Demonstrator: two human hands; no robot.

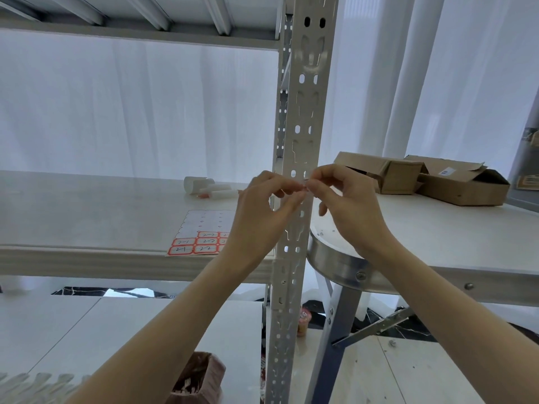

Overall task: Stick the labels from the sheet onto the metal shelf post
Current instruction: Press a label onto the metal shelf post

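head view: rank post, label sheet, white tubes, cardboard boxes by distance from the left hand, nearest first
From the left hand:
1. Post: right at the fingertips, just right of the hand.
2. Label sheet: on the shelf, below and left of the hand.
3. White tubes: farther back on the shelf, to the left.
4. Cardboard boxes: on the table, beyond the post to the right.
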